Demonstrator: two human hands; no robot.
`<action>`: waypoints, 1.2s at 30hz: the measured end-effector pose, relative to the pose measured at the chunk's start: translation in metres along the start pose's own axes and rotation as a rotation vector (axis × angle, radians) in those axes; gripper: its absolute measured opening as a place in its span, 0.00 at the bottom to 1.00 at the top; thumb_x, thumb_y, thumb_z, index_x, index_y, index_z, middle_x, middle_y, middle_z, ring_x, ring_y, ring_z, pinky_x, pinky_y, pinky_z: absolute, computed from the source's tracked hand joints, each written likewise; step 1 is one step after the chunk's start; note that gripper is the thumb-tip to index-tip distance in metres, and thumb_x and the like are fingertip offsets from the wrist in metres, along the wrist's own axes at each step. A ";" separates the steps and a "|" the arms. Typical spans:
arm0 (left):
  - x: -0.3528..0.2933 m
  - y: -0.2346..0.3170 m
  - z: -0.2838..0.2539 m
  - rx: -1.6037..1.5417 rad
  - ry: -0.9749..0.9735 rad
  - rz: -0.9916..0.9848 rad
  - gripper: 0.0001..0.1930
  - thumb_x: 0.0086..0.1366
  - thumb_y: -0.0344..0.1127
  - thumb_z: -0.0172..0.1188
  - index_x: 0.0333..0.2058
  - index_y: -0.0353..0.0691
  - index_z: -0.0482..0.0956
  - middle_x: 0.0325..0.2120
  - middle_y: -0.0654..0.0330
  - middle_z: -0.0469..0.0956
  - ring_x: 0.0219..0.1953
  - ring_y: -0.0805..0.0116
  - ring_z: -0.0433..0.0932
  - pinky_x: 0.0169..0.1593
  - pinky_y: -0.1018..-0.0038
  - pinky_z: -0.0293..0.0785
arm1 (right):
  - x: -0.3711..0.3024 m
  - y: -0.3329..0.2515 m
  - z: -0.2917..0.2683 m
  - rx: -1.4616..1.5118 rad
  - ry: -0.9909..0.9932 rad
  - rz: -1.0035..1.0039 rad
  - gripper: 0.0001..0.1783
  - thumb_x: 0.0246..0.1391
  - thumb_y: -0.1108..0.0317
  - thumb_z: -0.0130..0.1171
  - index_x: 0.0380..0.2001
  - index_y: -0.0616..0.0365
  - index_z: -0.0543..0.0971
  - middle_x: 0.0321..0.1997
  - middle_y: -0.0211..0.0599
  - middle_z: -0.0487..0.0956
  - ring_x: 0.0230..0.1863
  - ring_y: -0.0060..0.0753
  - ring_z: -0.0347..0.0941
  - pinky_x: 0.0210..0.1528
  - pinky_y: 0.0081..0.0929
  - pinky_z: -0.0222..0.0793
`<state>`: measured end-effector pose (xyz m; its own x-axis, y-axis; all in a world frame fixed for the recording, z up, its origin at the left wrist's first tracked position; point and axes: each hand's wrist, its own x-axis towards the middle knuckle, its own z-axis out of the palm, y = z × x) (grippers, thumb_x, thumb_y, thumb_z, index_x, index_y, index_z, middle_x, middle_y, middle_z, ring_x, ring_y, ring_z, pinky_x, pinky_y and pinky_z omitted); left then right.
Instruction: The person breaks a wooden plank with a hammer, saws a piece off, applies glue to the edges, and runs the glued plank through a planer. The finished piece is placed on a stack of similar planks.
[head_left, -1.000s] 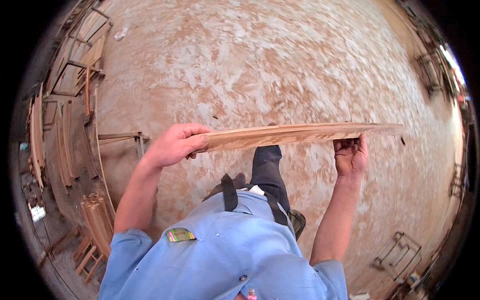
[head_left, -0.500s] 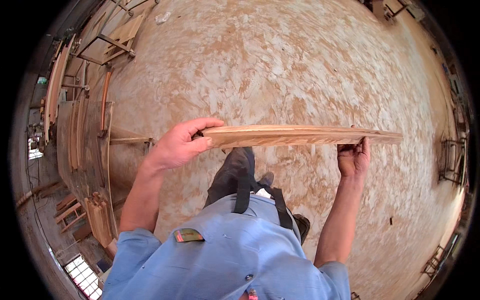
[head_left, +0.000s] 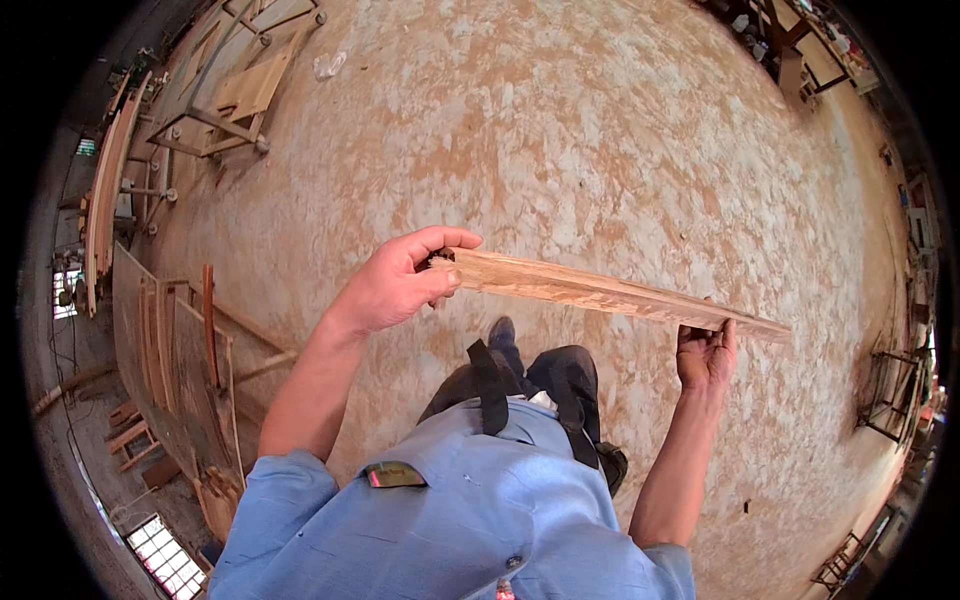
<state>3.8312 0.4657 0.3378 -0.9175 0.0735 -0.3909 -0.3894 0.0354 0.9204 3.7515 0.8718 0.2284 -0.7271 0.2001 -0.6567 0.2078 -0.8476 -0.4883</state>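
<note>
A long, narrow wooden plank hangs crosswise in front of me, above the floor. Its left end lies between the thumb and fingers of my left hand, which is closed around it. Toward the other end, my right hand supports the plank from below, thumb and fingers closed on its edges. The plank slopes, with its right end lower in the picture than its left. Its wood is light brown with visible grain. Part of the right fingers is hidden behind the plank.
To my left stands a worktable with wooden strips lying on it. A wheeled metal-frame cart holding boards is at the far left. Dark metal frames line the right side. The floor is blotched with brown dust.
The plank has gone from nearly level to sloping down to the right. My left hand has shifted right relative to my body. My legs have moved in a step, and the worktable appears turned.
</note>
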 end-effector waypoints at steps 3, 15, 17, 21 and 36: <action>0.058 0.026 -0.012 0.101 0.056 -0.037 0.19 0.57 0.26 0.56 0.49 0.36 0.72 0.32 0.66 0.74 0.29 0.81 0.70 0.31 0.81 0.69 | 0.042 -0.007 0.036 0.044 -0.057 0.048 0.21 0.64 0.55 0.45 0.49 0.60 0.72 0.53 0.42 0.74 0.55 0.41 0.69 0.57 0.43 0.67; 0.255 0.095 -0.049 0.267 0.143 -0.269 0.08 0.57 0.31 0.59 0.34 0.34 0.76 0.25 0.67 0.74 0.27 0.79 0.70 0.32 0.79 0.67 | 0.220 -0.025 0.287 -0.237 -0.347 0.081 0.18 0.63 0.57 0.48 0.49 0.58 0.69 0.48 0.40 0.77 0.47 0.35 0.73 0.49 0.44 0.70; 0.275 0.098 -0.053 0.300 0.106 -0.343 0.08 0.58 0.33 0.58 0.32 0.33 0.76 0.25 0.67 0.74 0.28 0.79 0.70 0.32 0.79 0.68 | 0.241 -0.028 0.329 -0.387 -0.380 0.063 0.19 0.63 0.56 0.48 0.50 0.56 0.69 0.48 0.39 0.77 0.49 0.35 0.73 0.49 0.42 0.69; 0.327 0.109 -0.063 0.387 0.073 -0.416 0.12 0.60 0.38 0.57 0.34 0.33 0.77 0.23 0.66 0.74 0.27 0.78 0.70 0.32 0.78 0.68 | 0.275 -0.026 0.406 -0.488 -0.445 0.055 0.17 0.62 0.56 0.49 0.44 0.58 0.71 0.44 0.39 0.79 0.40 0.32 0.76 0.38 0.35 0.76; 0.630 0.231 -0.142 0.322 0.055 -0.220 0.18 0.62 0.41 0.54 0.43 0.31 0.75 0.30 0.58 0.77 0.34 0.73 0.74 0.39 0.73 0.71 | 0.420 0.049 0.655 -0.587 -0.540 0.130 0.15 0.62 0.57 0.49 0.44 0.56 0.70 0.42 0.39 0.80 0.40 0.31 0.77 0.39 0.39 0.77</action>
<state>3.1517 0.3784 0.3044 -0.8212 -0.0241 -0.5701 -0.5398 0.3563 0.7627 3.0276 0.5927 0.3052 -0.8582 -0.2744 -0.4338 0.5128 -0.4212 -0.7481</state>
